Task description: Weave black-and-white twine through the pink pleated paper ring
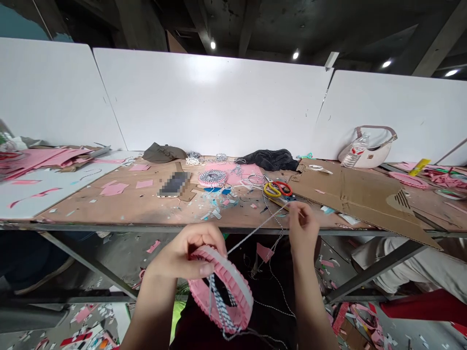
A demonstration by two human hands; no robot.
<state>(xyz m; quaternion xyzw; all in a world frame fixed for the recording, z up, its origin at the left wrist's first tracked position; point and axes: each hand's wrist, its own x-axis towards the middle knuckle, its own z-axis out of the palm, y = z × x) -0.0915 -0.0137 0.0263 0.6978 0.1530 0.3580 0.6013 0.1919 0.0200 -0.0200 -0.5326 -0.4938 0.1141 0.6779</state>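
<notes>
My left hand (182,255) grips the pink pleated paper ring (228,287) below the tabletop (138,204) edge; my right hand (304,228) pinches the black-and-white twisted string (255,231), pulled taut between them.

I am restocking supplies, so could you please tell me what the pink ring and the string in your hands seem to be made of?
The pink ring looks like matte paper or thin card: its rim is folded into even pleats. The string seems a matte twisted twine, flecked black and white; its fibre is unclear.
</notes>
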